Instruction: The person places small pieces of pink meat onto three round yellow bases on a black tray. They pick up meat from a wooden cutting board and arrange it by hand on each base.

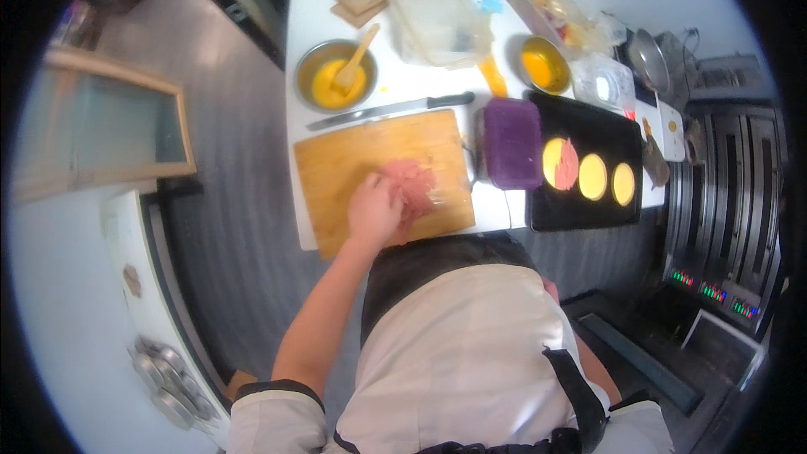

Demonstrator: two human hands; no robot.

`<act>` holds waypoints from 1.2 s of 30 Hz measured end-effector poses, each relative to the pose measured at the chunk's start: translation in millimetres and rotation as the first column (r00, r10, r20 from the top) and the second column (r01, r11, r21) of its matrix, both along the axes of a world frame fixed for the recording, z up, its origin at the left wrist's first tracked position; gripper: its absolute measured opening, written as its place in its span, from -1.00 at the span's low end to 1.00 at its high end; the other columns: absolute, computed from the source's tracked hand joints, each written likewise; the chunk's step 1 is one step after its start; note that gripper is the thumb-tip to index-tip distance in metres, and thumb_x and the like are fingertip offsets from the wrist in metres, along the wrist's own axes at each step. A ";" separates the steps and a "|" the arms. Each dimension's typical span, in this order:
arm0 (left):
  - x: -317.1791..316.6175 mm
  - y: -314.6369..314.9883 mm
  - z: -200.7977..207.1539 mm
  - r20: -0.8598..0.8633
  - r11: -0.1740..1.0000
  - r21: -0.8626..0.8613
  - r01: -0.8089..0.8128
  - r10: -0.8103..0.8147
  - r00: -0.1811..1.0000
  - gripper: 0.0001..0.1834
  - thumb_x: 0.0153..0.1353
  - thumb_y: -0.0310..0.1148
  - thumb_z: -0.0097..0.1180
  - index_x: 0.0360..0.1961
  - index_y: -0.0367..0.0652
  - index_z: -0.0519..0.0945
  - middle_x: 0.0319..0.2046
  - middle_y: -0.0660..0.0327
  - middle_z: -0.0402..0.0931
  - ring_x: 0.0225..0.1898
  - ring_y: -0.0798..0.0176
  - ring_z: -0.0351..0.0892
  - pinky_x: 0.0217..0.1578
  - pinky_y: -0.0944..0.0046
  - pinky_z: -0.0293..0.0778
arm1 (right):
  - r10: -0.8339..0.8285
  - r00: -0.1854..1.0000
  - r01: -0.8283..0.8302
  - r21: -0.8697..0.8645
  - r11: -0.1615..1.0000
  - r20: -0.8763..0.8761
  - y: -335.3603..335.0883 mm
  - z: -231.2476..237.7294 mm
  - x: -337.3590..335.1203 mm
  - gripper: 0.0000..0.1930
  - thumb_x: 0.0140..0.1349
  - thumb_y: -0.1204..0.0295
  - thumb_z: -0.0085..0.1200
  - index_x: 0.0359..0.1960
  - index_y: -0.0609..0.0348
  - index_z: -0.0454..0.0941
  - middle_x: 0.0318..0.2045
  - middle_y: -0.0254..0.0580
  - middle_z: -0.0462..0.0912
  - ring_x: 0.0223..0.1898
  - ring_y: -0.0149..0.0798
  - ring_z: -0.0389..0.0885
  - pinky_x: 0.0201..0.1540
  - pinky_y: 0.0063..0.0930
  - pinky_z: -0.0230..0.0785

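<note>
On the wooden cutting board (336,160), my left hand (376,208) has its fingers bent down into a pile of sliced pink ham (414,181). Some thin slices lie spread beyond the fingertips. Of my right arm only parts show beside my apron; a sliver of skin, perhaps my right hand (551,289), peeks out at the waist, its fingers hidden. Across the board's far side lies a long knife (387,110) with a black handle. To the right, a black baking tray (546,212) holds three yellow rounds (593,176); pink strips lie on the leftmost.
A purple-lidded box (513,143) stands between board and tray. Beyond the knife are a metal bowl (299,88) of yellow liquid with a wooden spatula (355,63), and a clear plastic container (437,25). Another bowl (530,46) holds something yellow. An oven (723,185) stands at the right.
</note>
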State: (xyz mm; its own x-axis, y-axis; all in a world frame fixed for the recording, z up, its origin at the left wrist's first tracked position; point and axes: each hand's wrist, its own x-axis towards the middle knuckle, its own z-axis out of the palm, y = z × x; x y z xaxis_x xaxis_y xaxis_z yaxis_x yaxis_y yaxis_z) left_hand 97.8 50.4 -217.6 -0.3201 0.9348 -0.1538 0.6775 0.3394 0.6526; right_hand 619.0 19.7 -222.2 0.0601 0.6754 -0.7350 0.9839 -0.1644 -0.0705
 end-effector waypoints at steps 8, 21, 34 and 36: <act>11.0 43.3 -19.7 -0.187 0.985 0.059 0.161 -0.147 0.971 -0.64 0.22 -0.29 0.41 0.06 0.05 0.77 0.13 0.16 0.60 0.22 -0.10 0.56 0.20 -0.07 0.55 | -0.079 0.992 0.092 0.129 0.987 -0.098 -12.8 -5.7 5.3 -0.56 0.46 0.18 0.11 0.30 -0.02 0.63 0.28 -0.08 0.68 0.33 0.11 0.59 0.34 0.01 0.46; 24.6 50.6 -28.9 -0.230 0.947 0.157 0.281 -0.242 0.943 -0.78 0.18 -0.35 0.40 -0.13 -0.03 0.79 0.00 0.20 0.70 0.11 -0.04 0.64 0.13 -0.07 0.54 | 0.096 0.967 -0.005 0.358 0.934 -0.236 14.5 -35.4 30.8 -0.52 0.46 0.17 0.11 0.35 0.00 0.60 0.33 -0.13 0.64 0.37 0.08 0.54 0.38 0.01 0.40; 60.6 46.9 -5.9 0.831 0.928 -0.164 -0.334 0.312 0.460 -0.84 0.55 -0.41 0.22 0.05 -0.23 0.66 -0.18 0.14 0.74 -0.23 0.28 0.73 -0.19 0.21 0.68 | -0.180 0.920 0.271 0.234 0.933 -0.349 13.9 -46.5 71.7 -0.64 0.57 0.27 -0.02 0.25 0.09 0.62 0.08 0.07 0.67 0.19 0.20 0.64 0.28 0.02 0.49; 69.1 50.2 2.8 0.841 0.925 -0.174 -0.339 0.319 0.438 -0.81 0.54 -0.39 0.26 0.07 -0.21 0.66 -0.19 0.16 0.72 -0.24 0.29 0.71 -0.21 0.23 0.68 | -0.009 0.932 0.112 0.263 0.958 -0.362 21.0 -53.5 78.1 -0.65 0.58 0.24 -0.02 0.23 0.10 0.63 0.08 0.11 0.70 0.18 0.20 0.67 0.25 0.01 0.53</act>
State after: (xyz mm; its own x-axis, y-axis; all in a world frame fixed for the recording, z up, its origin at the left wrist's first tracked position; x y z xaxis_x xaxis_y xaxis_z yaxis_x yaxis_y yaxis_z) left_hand 167.0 100.6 -214.8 -0.3291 0.7944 -0.5105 -0.3619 0.3932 0.8452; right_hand 697.1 40.7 -275.6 -0.1215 0.8564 -0.5018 0.8746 -0.1467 -0.4621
